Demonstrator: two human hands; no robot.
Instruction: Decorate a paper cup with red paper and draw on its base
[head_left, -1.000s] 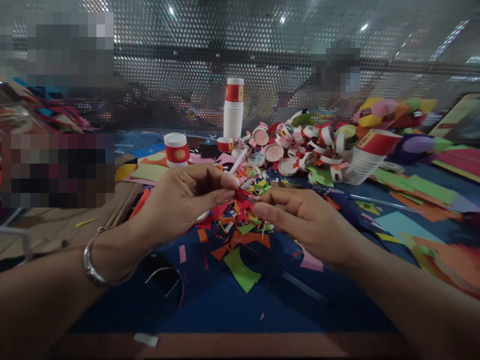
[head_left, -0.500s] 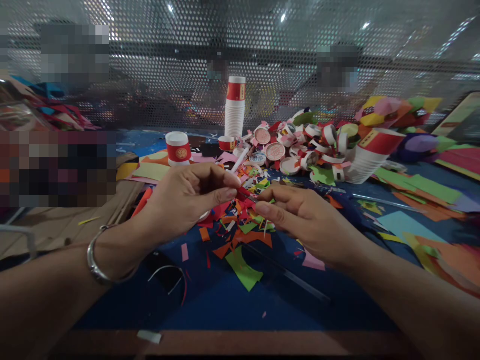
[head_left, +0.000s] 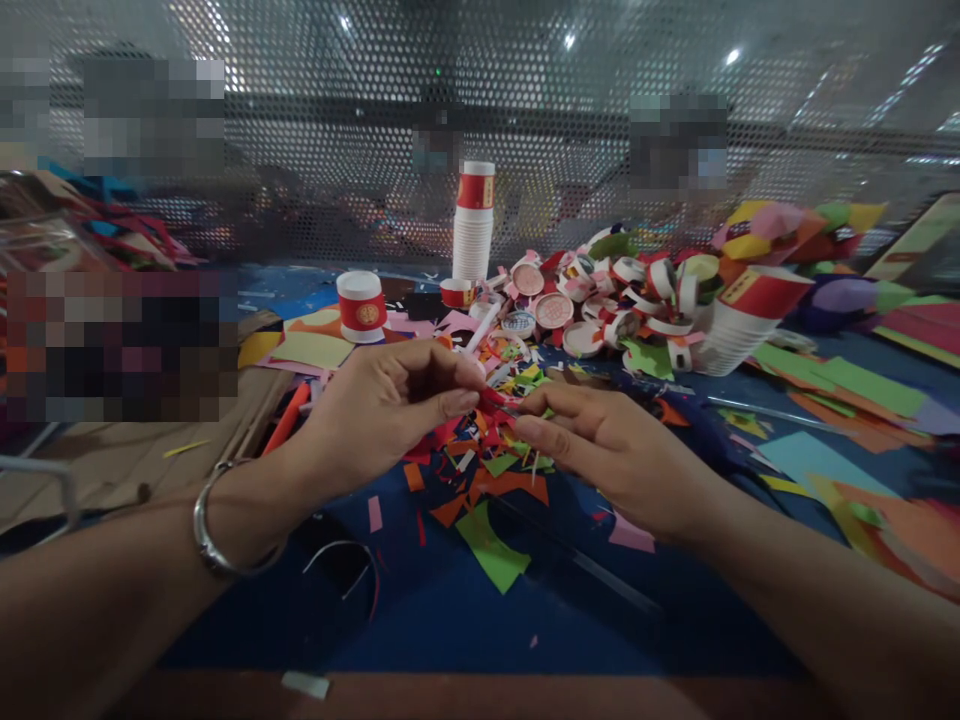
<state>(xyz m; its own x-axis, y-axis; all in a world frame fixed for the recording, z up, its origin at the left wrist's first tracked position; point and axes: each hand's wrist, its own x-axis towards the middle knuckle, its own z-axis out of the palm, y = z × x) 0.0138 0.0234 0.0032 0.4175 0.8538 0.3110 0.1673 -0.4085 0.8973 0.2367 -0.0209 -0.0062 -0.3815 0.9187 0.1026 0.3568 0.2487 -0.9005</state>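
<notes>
Above a heap of paper scraps [head_left: 480, 480], my left hand [head_left: 409, 400] pinches a small red paper piece [head_left: 493, 402] between thumb and fingertips. A silver bangle [head_left: 206, 525] circles that wrist. My right hand [head_left: 600, 445] is closed in a pinch at the other end of the red piece. A thin dark sliver shows at its fingertips, too small to name. Just behind the left fingers slants a white stick [head_left: 482, 330]; whether it touches the hand, I cannot tell. Below lies a curved green paper piece [head_left: 491, 548].
Behind the hands stand a red-and-white paper cup [head_left: 361, 308] and a tall cup stack [head_left: 472, 225]. Cut cup bottoms [head_left: 553, 312] pile up beside a tilted cup stack [head_left: 750, 318]. Coloured paper sheets [head_left: 862, 385] lie right. A clear rod [head_left: 611, 580] lies on the blue tabletop [head_left: 420, 620].
The whole view has shifted slightly, so things sit a little lower. Both hands keep their pinch at the red piece, with only a small shift of the fingers.
</notes>
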